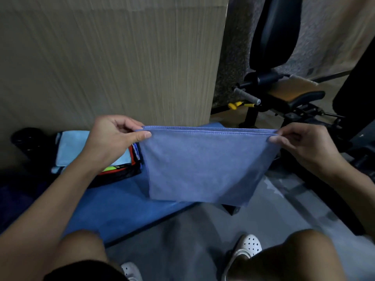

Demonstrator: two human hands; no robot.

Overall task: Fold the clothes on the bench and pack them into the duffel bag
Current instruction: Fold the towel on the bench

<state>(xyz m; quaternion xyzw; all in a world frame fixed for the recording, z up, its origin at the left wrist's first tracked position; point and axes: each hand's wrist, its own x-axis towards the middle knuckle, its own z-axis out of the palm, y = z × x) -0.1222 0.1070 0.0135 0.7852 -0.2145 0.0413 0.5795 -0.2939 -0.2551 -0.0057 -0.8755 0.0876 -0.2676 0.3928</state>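
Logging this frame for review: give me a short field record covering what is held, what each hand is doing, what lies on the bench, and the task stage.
held item: blue cloth, two layers at the top edge, hanging free
left hand: pinches the cloth's top left corner
right hand: pinches the top right corner
bench: blue surface below the cloth
stack of folded clothes: on the bench, light blue piece on top
background: gym machine
stage: cloth mid-fold, not yet packed
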